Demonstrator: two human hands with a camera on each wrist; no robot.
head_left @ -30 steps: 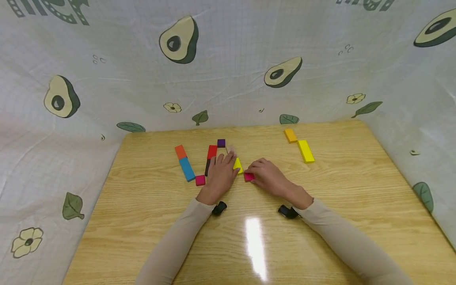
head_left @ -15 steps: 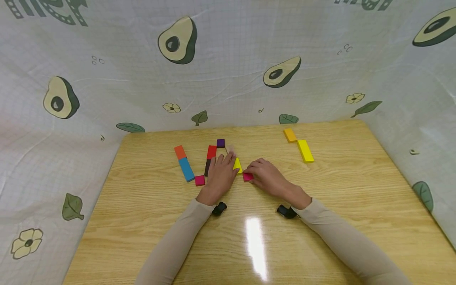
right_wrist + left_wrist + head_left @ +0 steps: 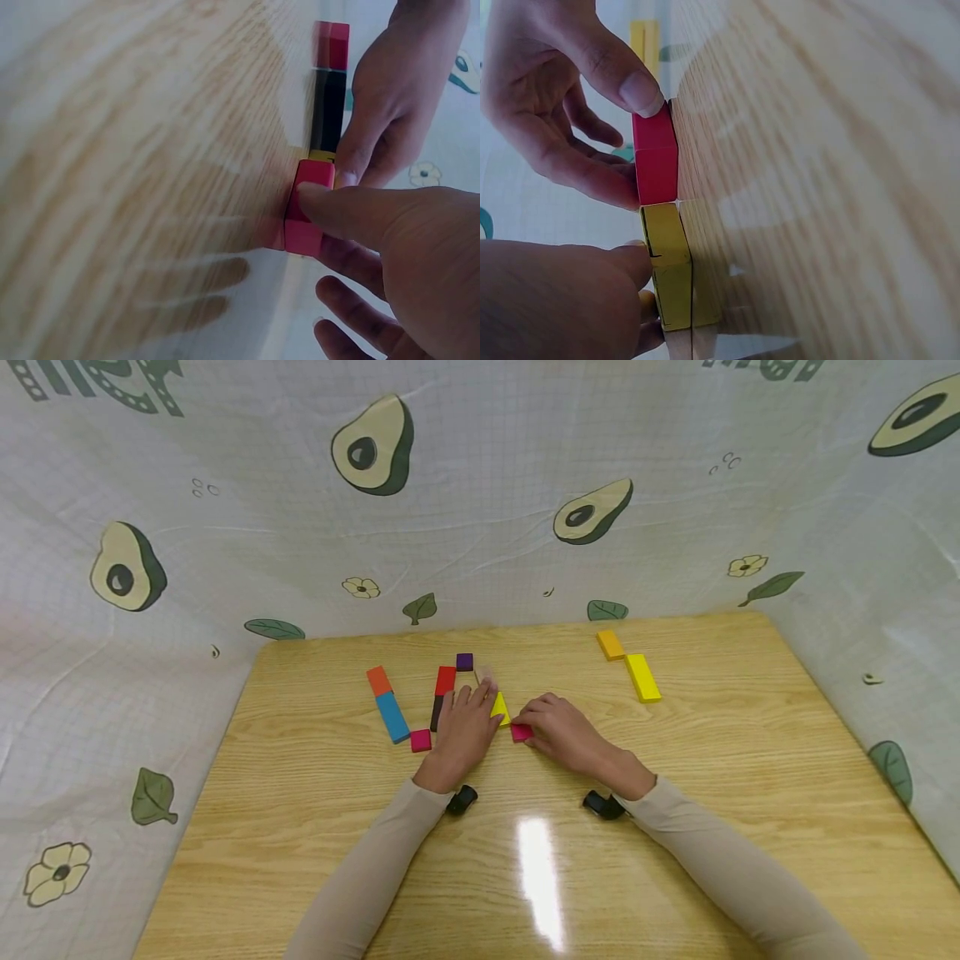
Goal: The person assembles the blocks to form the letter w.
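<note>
My right hand [image 3: 562,731] pinches a small pink block [image 3: 521,732] between thumb and fingers, at the near end of a yellow block [image 3: 501,710]. In the left wrist view the pink block [image 3: 655,161] meets the end of the yellow block [image 3: 671,262]. My left hand [image 3: 467,727] rests with fingers extended over the blocks, its thumb touching the yellow one. One of its fingertips reaches a pale block [image 3: 483,674], partly covered. Left of that hand lie a red block [image 3: 446,680] and a black block [image 3: 437,713], partly hidden by it.
A purple block [image 3: 465,662] sits behind the red one. Farther left, an orange-red block [image 3: 379,680], a blue block [image 3: 393,717] and another pink block [image 3: 421,741] form a slanted line. At right lie an orange block [image 3: 611,645] and a long yellow block [image 3: 642,678].
</note>
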